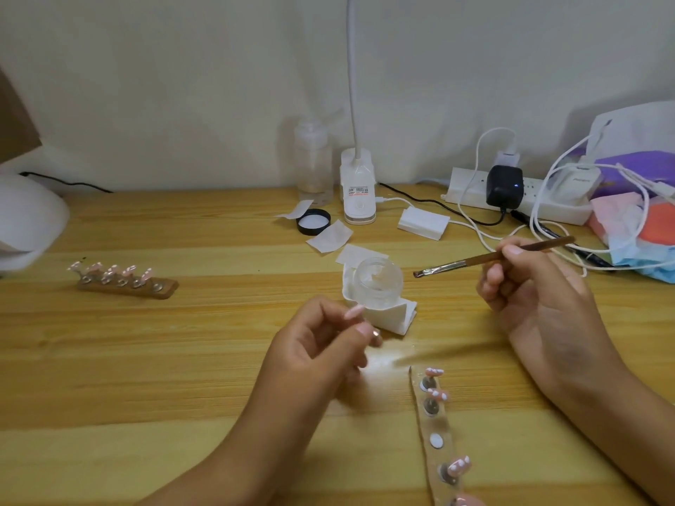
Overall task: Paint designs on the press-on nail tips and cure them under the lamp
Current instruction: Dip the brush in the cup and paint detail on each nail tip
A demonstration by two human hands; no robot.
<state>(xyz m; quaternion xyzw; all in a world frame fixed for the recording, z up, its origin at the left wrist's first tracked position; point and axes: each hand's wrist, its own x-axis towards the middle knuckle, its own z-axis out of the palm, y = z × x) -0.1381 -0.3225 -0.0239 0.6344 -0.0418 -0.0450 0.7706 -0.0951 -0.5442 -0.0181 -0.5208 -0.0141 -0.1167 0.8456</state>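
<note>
Head view: left hand [321,345] is pinching a light, fragile nail tip [354,311], seemingly by its base, right hand [537,297] gripping brush [493,258].

No text is legible. The label on the lamp base [358,192] and the lettering on the white charger [580,182] are too blurred to read.

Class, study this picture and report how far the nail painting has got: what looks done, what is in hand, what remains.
Looks done: tips on the far holder and the near holder carry white marks. In hand: the left hand pinches one tip; the right hand holds the brush near the open jar. Left: probably painting that tip, refilling the empty slot, curing under the white lamp.
</note>
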